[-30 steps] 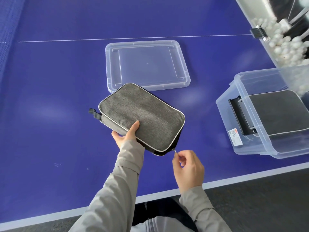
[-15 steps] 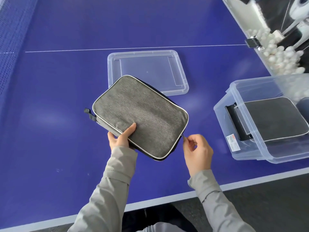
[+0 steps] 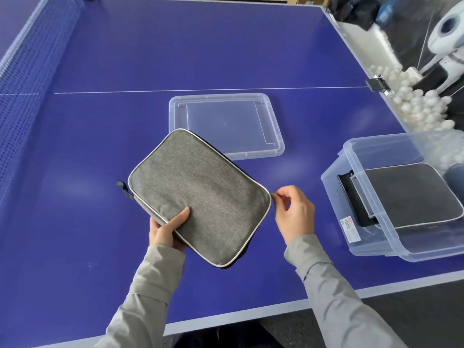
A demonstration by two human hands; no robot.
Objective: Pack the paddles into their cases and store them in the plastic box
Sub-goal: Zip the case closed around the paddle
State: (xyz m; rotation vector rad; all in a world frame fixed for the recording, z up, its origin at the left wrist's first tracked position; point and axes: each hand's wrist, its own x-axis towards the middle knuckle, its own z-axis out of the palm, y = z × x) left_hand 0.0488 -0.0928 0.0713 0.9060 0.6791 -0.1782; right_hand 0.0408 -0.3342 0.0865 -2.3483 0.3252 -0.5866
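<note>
A grey fabric paddle case (image 3: 200, 194) with a pale piped edge is held tilted above the blue table. My left hand (image 3: 167, 231) grips its near left edge, thumb on top. My right hand (image 3: 293, 214) pinches the small zipper pull at the case's right corner. No paddle is visible; the case's contents are hidden. At the right stands the clear plastic box (image 3: 351, 237), holding another grey case (image 3: 411, 197) that lies flat inside. The box's clear lid (image 3: 226, 124) lies flat on the table behind the held case.
The blue table tennis table (image 3: 75, 222) has its net (image 3: 30, 71) along the left. A trough of several white balls (image 3: 421, 106) and a white ball machine (image 3: 447, 38) sit beyond the right edge. The table's near edge runs just in front of me.
My right hand has drawn the zipper pull from the case's near corner up along its right side to the far right corner. The case has lifted and turned slightly.
</note>
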